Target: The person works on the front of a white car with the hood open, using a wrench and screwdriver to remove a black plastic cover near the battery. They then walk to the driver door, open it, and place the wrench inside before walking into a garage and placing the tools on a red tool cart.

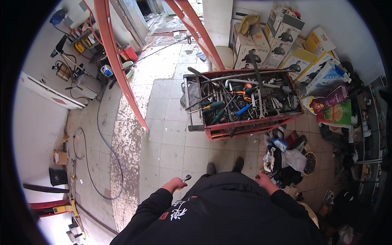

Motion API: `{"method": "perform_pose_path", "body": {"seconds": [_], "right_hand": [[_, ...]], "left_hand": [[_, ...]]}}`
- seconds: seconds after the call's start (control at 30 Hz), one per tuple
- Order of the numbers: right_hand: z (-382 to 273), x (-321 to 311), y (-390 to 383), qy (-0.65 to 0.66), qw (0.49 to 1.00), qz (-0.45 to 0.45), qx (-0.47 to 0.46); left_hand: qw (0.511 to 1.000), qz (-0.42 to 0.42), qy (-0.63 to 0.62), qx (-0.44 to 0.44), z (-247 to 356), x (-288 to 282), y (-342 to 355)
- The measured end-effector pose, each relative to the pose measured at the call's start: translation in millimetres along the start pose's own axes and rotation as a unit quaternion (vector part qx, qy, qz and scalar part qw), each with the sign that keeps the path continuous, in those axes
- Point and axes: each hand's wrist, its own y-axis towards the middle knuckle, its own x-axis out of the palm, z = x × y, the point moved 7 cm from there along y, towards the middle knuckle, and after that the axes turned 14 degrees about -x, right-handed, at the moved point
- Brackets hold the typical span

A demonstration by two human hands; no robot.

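My left hand [176, 185] is closed at my left side, around a metal ratchet wrench [187, 178] whose round head sticks out past the fingers. On the other side of my body my right hand [266, 180] has its fingers curled in; whether anything is inside them is hidden. Both arms hang low, apart from the red tool cart [245, 128] ahead of me. Its top tray is heaped with wrenches, sockets and pliers, among them a screwdriver with a green and orange handle [213, 105] and a blue-handled tool [243, 110].
A red steel frame [122, 73] stands ahead on the left. A dark hose [104, 141] loops over the tiled floor. Cardboard boxes [250, 49] are stacked behind the cart. Bags and rags [292, 159] clutter the floor to the right, near glass-fronted shelves [369, 139].
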Motion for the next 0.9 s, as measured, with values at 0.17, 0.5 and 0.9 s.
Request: {"method": "perform_pose_path", "body": {"seconds": [0.17,0.5,0.9], "right_hand": [[0.8,-0.9,-0.2,0.002,1.0,0.003,0.004],[-0.6,0.9,-5.0,-0.007,1.0,-0.007,0.01],[1.6,2.2,-1.2,-0.018,1.0,-0.011,0.007]], "left_hand": [[1.0,0.003,0.003,0.006,-0.3,-1.5,0.9],[0.999,0.004,0.022,0.025,7.7,1.1,1.2],[0.999,0.001,0.046,0.017,4.9,-6.2,-1.3]]}}
